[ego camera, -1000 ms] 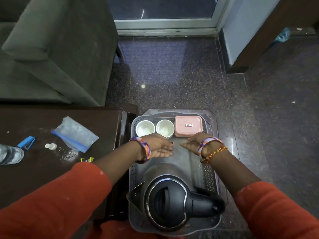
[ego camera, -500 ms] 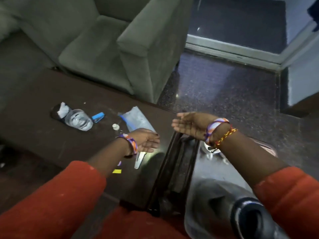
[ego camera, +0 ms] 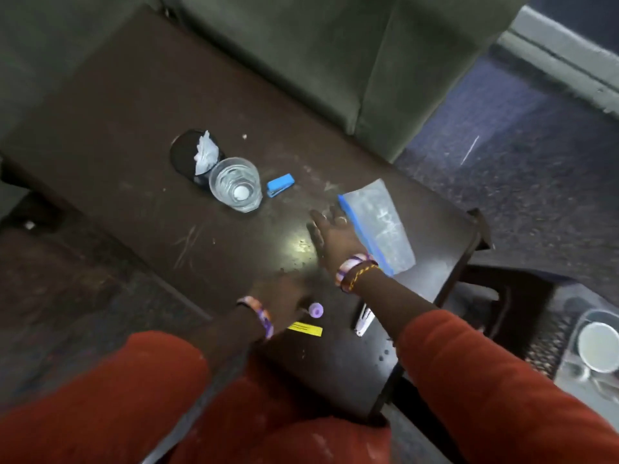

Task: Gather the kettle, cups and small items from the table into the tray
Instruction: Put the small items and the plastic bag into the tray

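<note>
My right hand (ego camera: 331,229) is stretched flat and open over the dark table (ego camera: 134,128), its fingers beside the blue-edged clear zip bag (ego camera: 378,226). My left hand (ego camera: 288,293) is blurred and dark, low over the table's near edge beside a small purple cap (ego camera: 316,310). A yellow sachet (ego camera: 305,329) and a small white-and-silver item (ego camera: 363,319) lie near that edge. Farther out stand a clear glass (ego camera: 235,184), a blue stapler-like item (ego camera: 280,185) and a black round holder with white tissue (ego camera: 194,155). The grey tray (ego camera: 549,346) shows at the right edge with a white cup (ego camera: 598,346) in it.
A grey-green sofa (ego camera: 301,45) stands behind the table and close to its far edge. Dark speckled floor (ego camera: 519,169) lies to the right. The tray sits lower than the table's right end. My red sleeves fill the bottom of the view.
The view has swung left from the tray to the table. My right hand has moved left and forward, out beside the zip bag. My left hand has come down by the purple cap.
</note>
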Available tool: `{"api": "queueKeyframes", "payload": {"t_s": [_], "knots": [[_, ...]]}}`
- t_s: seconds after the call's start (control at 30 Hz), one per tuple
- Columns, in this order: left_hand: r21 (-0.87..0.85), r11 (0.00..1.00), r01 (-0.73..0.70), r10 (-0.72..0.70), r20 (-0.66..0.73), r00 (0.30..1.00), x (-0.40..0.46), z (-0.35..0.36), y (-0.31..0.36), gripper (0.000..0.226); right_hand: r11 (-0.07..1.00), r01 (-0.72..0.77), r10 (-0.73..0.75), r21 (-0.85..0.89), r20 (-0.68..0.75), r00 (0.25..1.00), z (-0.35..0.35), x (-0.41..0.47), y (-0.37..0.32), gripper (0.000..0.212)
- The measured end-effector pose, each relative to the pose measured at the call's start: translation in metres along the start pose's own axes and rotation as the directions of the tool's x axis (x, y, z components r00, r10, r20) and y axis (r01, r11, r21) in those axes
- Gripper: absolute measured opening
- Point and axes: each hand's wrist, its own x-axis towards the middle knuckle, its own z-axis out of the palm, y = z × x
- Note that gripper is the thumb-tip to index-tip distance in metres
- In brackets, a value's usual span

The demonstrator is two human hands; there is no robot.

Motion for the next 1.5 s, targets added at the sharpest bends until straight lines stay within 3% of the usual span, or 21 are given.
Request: {"api": "queueKeyframes", "payload": {"t_s": [0.1, 0.17, 0.2, 0.3, 0.5, 0.63, 0.8, 0.97, 1.1, 1.27, 1.5], "knots": [[0.268, 0.940, -0.213, 0.208, 0.048, 0.977, 0.029, 0.028, 0.012, 0.042, 0.985, 0.027, -0.007, -0.173, 0.112, 0.994, 0.020, 0.025, -0.001, 0.040], [0.422, 0.876, -0.233, 0.251, 0.013, 0.968, 0.035, 0.035, 0.020, 0.037, 0.974, 0.005, 0.028, -0.228, 0.143, 0.989, 0.024, 0.026, 0.000, 0.034], [0.418, 0.878, -0.232, 0.244, 0.026, 0.969, 0.037, 0.038, 0.022, 0.037, 0.969, 0.001, 0.032, -0.246, 0.133, 0.991, 0.024, 0.023, 0.000, 0.031], [0.389, 0.888, -0.244, 0.208, 0.134, 0.969, 0.040, 0.042, 0.025, 0.040, 0.976, -0.012, 0.036, -0.216, 0.108, 0.993, 0.018, 0.007, 0.006, 0.024], [0.183, 0.970, -0.162, 0.177, -0.066, 0.982, 0.022, 0.000, 0.051, 0.028, 0.985, -0.161, 0.161, -0.054, -0.008, 0.987, -0.040, -0.052, 0.019, 0.029], [0.047, 0.946, -0.319, 0.321, -0.247, 0.914, 0.026, -0.038, 0.120, 0.020, 0.967, -0.255, 0.252, -0.022, -0.079, 0.964, -0.127, -0.093, 0.057, 0.023], [-0.093, 0.874, -0.477, 0.405, -0.405, 0.820, 0.013, -0.065, 0.254, 0.016, 0.921, -0.386, 0.379, -0.053, -0.106, 0.919, -0.219, -0.185, 0.120, 0.023], [-0.048, 0.823, -0.566, 0.538, -0.256, 0.803, 0.020, -0.035, 0.369, 0.018, 0.864, -0.503, 0.498, -0.003, -0.129, 0.857, -0.254, -0.288, 0.204, 0.023], [0.026, 0.825, -0.565, 0.566, -0.067, 0.822, 0.033, 0.013, 0.439, 0.019, 0.829, -0.555, 0.560, 0.077, -0.084, 0.824, -0.238, -0.348, 0.268, 0.022], [0.099, 0.831, -0.548, 0.531, 0.154, 0.833, 0.062, 0.064, 0.476, 0.025, 0.815, -0.570, 0.569, 0.107, 0.041, 0.821, -0.179, -0.379, 0.322, 0.029], [0.226, 0.808, -0.544, 0.459, 0.336, 0.822, 0.083, 0.097, 0.491, 0.033, 0.787, -0.587, 0.580, 0.190, 0.094, 0.809, -0.131, -0.385, 0.346, 0.031]]}}
